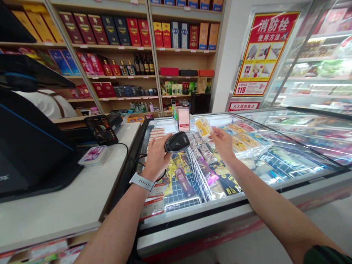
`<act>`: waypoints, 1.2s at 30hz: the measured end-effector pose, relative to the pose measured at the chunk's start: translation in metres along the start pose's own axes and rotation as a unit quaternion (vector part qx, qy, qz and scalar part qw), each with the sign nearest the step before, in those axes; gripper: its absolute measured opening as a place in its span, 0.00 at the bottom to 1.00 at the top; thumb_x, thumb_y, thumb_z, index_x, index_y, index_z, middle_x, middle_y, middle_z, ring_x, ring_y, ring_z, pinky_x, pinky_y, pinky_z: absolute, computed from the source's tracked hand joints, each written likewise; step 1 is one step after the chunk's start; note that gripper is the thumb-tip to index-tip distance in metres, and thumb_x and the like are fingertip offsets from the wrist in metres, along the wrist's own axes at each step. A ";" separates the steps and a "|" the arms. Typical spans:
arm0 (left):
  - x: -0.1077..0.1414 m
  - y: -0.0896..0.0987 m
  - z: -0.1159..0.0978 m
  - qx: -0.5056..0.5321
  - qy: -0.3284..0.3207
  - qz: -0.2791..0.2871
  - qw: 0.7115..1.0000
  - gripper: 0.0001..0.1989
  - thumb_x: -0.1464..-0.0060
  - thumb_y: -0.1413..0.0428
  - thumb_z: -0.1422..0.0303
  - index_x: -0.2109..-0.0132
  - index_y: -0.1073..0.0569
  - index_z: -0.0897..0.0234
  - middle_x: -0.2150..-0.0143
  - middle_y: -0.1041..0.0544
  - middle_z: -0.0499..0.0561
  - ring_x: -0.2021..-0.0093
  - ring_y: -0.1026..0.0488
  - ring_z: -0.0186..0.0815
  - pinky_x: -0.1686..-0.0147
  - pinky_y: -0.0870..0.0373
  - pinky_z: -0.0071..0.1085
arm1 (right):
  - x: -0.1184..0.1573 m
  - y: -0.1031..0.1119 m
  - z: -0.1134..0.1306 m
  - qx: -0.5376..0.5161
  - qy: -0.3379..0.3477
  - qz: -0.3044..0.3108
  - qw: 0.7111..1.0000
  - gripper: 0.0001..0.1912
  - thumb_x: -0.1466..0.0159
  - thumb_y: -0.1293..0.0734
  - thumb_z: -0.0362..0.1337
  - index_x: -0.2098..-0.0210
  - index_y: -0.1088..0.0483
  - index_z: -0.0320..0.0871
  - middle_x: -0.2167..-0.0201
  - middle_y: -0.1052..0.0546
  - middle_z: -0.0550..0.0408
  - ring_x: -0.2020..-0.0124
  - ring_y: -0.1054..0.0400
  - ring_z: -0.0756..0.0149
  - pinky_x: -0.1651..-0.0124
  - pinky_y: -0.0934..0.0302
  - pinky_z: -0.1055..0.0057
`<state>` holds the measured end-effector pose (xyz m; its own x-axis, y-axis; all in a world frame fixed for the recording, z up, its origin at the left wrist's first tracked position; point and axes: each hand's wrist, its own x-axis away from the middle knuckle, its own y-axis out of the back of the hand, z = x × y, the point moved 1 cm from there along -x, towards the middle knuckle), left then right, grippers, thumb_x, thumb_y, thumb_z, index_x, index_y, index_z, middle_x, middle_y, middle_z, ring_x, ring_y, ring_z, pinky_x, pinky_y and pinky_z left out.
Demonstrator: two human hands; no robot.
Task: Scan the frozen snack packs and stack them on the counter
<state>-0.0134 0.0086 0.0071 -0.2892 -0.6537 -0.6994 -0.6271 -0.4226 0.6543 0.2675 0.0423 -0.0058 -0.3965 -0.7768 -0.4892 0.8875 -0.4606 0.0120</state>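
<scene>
My left hand [158, 156] is closed around a black barcode scanner [178, 142], whose head points to the right over the chest freezer [176, 225]. To the right of it, my right hand [222, 142] pinches a flat yellow and white package [203, 127] by its lower edge, tilted up. A small gap separates scanner and package. Below both hands, under the freezer's glass, lie wrapped ice creams [184, 182] in a white wire basket [199, 176]. Several similar flat packs [244, 142] rest on the glass beside my right forearm.
On the left counter [55, 209] are a stack of flat packs [93, 156], a phone [101, 130] and a black checkout terminal [27, 139]. A scanner cable runs along the freezer's left edge. Shelves of boxed bottles [110, 31] stand behind. Part of a person in white [45, 104] shows behind the terminal.
</scene>
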 end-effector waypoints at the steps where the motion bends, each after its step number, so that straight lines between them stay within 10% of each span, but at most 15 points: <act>1: 0.000 0.000 0.000 0.001 0.001 0.001 1.000 0.27 0.45 0.47 0.74 0.38 0.35 0.62 0.39 0.26 0.56 0.39 0.31 0.45 0.35 0.44 0.50 | 0.000 0.000 -0.001 -0.001 0.000 0.001 1.000 0.24 0.45 0.30 0.52 0.57 0.25 0.41 0.66 0.20 0.50 0.69 0.25 0.61 0.68 0.26 0.64; 36: 0.000 0.000 0.001 -0.014 0.001 0.008 1.000 0.28 0.46 0.47 0.74 0.38 0.35 0.62 0.41 0.25 0.56 0.41 0.29 0.45 0.35 0.45 0.49 | -0.002 0.001 0.000 -0.003 -0.006 0.000 1.000 0.24 0.46 0.30 0.52 0.58 0.26 0.40 0.68 0.21 0.51 0.69 0.24 0.61 0.65 0.26 0.62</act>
<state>-0.0138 0.0096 0.0068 -0.2985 -0.6613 -0.6882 -0.6024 -0.4288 0.6733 0.2693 0.0440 -0.0050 -0.3989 -0.7822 -0.4786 0.8890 -0.4578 0.0073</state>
